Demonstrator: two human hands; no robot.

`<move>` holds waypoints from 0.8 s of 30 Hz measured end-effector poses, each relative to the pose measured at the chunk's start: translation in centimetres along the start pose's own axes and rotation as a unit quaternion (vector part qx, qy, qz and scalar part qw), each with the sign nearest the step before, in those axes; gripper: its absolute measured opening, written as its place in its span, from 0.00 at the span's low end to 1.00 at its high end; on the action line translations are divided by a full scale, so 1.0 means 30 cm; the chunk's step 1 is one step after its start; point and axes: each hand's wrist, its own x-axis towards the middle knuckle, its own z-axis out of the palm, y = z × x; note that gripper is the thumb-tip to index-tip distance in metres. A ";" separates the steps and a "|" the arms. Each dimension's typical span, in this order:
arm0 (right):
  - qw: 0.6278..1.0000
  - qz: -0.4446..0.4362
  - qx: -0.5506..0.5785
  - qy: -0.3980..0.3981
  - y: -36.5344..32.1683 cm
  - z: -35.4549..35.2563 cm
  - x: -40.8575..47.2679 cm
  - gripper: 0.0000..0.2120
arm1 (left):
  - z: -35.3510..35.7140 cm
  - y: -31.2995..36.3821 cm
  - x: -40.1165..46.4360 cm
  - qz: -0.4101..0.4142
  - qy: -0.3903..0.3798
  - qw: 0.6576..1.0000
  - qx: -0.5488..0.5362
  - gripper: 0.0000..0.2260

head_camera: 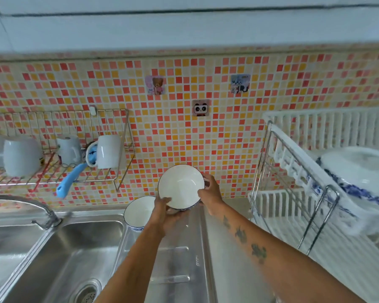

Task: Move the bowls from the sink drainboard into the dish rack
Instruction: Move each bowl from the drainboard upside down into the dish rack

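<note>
Nearest you, both bare forearms reach forward over the steel drainboard (179, 259), the right one bearing dark tattoos. To your left lies the sink (59, 254), its drain (87, 293) at the lower edge and the tap (43, 212) arching over its far rim. Your left hand (165, 213) grips a white bowl (181, 185) from below, thumb hooked over the near rim and fingers curled under its base. Your right hand (210, 194) clasps the same bowl at its right edge, thumb on the rim and fingers wrapped behind. The bowl is held clear of the drainboard, tilted with its opening toward you, its dark rim line visible. A second bowl (138, 212), white with a blue pattern at its foot, stands upright on the drainboard just left of your left wrist, beside the sink edge. To your right stands the dish rack (293, 193), chrome-framed with white slatted tiers; its upper tier holds a large white dish (363, 171) with blue decoration. Further off, at left, a wire shelf (59, 169) fixed to the mosaic tile wall (173, 127) carries white mugs (108, 150) and a blue-handled tool (69, 180). Three picture hooks (201, 107) are stuck to the tiles above the bowl.
</note>
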 end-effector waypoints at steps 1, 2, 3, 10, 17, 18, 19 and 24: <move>1.000 -0.024 0.006 -0.001 -0.036 -0.009 -0.030 0.31 | 0.023 0.022 -0.044 -0.002 -0.019 0.999 -0.029 0.19; 0.999 -0.048 0.011 -0.003 -0.073 -0.018 -0.061 0.31 | 0.035 0.044 -0.074 -0.007 -0.036 0.998 -0.046 0.19; 0.997 -0.075 0.014 -0.007 -0.113 -0.031 -0.095 0.31 | 0.043 0.067 -0.102 -0.011 -0.057 0.997 -0.046 0.22; 0.972 -0.228 -0.001 -0.049 -0.363 -0.145 -0.369 0.28 | 0.154 0.167 -0.336 -0.042 -0.224 0.973 -0.043 0.31; 0.951 -0.303 -0.007 -0.060 -0.542 -0.383 -0.630 0.29 | 0.291 0.153 -0.502 -0.076 -0.412 0.908 -0.001 0.41; 0.948 -0.312 -0.009 -0.061 -0.566 -0.427 -0.656 0.29 | 0.318 0.137 -0.514 -0.076 -0.429 0.900 0.007 0.42; 0.945 -0.321 -0.011 -0.058 -0.586 -0.472 -0.679 0.28 | 0.351 0.121 -0.527 -0.078 -0.445 0.892 0.012 0.42; 0.957 -0.281 0.032 -0.063 -0.650 -0.709 -0.724 0.20 | 0.588 0.019 -0.624 -0.001 -0.401 0.914 0.062 0.38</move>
